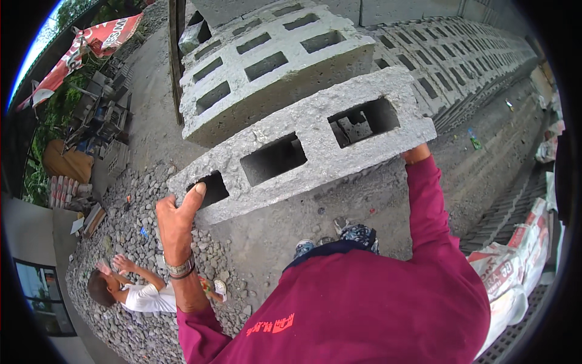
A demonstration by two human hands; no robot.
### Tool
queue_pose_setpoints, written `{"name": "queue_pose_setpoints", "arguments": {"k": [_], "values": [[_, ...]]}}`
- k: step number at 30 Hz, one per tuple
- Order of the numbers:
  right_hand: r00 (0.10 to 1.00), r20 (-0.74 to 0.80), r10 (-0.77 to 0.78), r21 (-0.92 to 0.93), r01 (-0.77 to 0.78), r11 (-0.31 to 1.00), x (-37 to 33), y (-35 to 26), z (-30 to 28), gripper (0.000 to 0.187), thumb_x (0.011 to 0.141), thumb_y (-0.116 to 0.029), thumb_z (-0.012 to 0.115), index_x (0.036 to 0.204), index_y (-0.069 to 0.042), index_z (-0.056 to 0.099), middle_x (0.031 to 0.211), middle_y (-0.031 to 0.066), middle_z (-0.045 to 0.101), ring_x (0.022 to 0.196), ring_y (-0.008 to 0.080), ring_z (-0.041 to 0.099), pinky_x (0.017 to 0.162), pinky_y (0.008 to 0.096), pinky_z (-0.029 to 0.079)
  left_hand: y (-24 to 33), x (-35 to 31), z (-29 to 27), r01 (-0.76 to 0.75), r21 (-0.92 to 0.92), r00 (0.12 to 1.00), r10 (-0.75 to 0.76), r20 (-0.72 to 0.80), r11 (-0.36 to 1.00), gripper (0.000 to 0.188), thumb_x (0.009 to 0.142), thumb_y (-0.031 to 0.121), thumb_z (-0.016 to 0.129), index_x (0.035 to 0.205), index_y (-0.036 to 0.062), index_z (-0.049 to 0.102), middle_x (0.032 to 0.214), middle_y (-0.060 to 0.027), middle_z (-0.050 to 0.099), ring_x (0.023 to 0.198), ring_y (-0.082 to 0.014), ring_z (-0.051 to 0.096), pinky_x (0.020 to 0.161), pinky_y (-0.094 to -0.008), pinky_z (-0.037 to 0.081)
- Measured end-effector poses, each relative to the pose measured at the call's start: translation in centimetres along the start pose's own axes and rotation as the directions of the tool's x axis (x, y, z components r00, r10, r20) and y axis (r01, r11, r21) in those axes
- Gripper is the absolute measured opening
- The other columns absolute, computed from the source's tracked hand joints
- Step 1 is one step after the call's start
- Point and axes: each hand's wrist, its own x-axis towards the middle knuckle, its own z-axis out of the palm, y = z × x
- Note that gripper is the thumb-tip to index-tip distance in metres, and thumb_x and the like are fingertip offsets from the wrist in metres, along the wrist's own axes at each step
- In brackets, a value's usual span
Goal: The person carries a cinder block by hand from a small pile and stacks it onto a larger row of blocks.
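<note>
A grey concrete hollow block (315, 139) with three rectangular holes hangs in front of me, its right end higher in the picture than its left. My left hand (177, 221) grips the left end, the thumb lying over the edge by the leftmost hole. At the other end, my right hand (417, 154) holds the block from beneath; its fingers are mostly hidden behind the concrete. Just beyond stands a stack of similar hollow blocks (273, 79), partly covered by the one I hold.
Long rows of hollow blocks (448, 54) run off to the far right. A person in a white shirt (148, 297) is on the gravel (127, 242) at my left, arms raised. Printed sacks (509, 261) lie at the right. A wooden post (176, 60) rises beside the stack.
</note>
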Motion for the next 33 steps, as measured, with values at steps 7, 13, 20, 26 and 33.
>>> {"name": "queue_pose_setpoints", "arguments": {"k": [7,13,20,26,33], "values": [[0.990,-0.050,0.128,-0.233,-0.136,0.963,4.7,2.1,-2.8,0.054,0.094,-0.040,0.047,0.135,-0.005,0.043,0.131,0.0028,0.049,0.114,0.0156,0.048,0.096,0.0294,0.037,5.8,2.0,3.6,0.038,-0.139,0.999,-0.034,0.032,0.990,0.048,0.073,0.037,0.074,0.053,0.0014,0.049,0.054,-0.0002,0.048,0.048,-0.0070,0.040,0.044,-0.0263,0.031],[0.973,0.183,-0.139,-0.906,0.222,0.361,8.8,6.7,-13.1,0.040,0.087,-0.016,0.041,0.123,-0.001,0.051,0.125,0.0118,0.053,0.116,0.0241,0.046,0.099,0.0318,0.035,3.0,5.2,4.1,0.018,0.100,0.997,-0.026,0.075,0.995,0.056,0.078,0.045,0.066,0.052,0.0055,0.037,0.053,0.0048,0.029,0.054,-0.0088,0.024,0.047,-0.0328,0.017],[0.983,-0.165,0.078,-0.905,-0.183,0.383,7.6,-5.1,1.2,0.087,0.085,-0.075,0.029,0.098,0.003,0.064,0.098,0.0141,0.063,0.092,0.0221,0.054,0.082,0.0359,0.040,-2.1,5.5,4.2,-0.086,-0.289,0.996,0.072,-0.061,0.953,0.044,0.089,0.044,0.054,0.076,0.0025,0.049,0.070,0.0003,0.043,0.066,-0.0114,0.036,0.059,-0.0294,0.025],[0.892,-0.194,-0.408,-0.243,0.359,0.901,5.6,0.1,-0.3,0.058,0.098,-0.049,0.036,0.122,0.001,0.049,0.116,0.0056,0.055,0.109,0.0118,0.047,0.098,0.0270,0.032,-5.0,2.2,6.7,-0.011,-0.880,0.998,-0.052,-0.040,0.475,0.053,0.096,0.042,0.040,0.121,-0.0026,0.053,0.116,-0.0167,0.056,0.108,-0.0237,0.053,0.093,-0.0321,0.041],[0.804,-0.089,-0.588,-0.144,0.574,0.806,3.4,1.8,3.1,0.049,0.097,-0.045,0.036,0.120,-0.004,0.051,0.120,0.0082,0.056,0.111,0.0157,0.051,0.095,0.0331,0.038,-15.0,3.5,16.4,-0.348,-0.871,0.925,-0.027,-0.380,0.347,0.056,0.098,0.038,0.030,0.141,0.0009,0.027,0.141,-0.0164,0.035,0.125,-0.0270,0.042,0.104,-0.0411,0.036]]}}
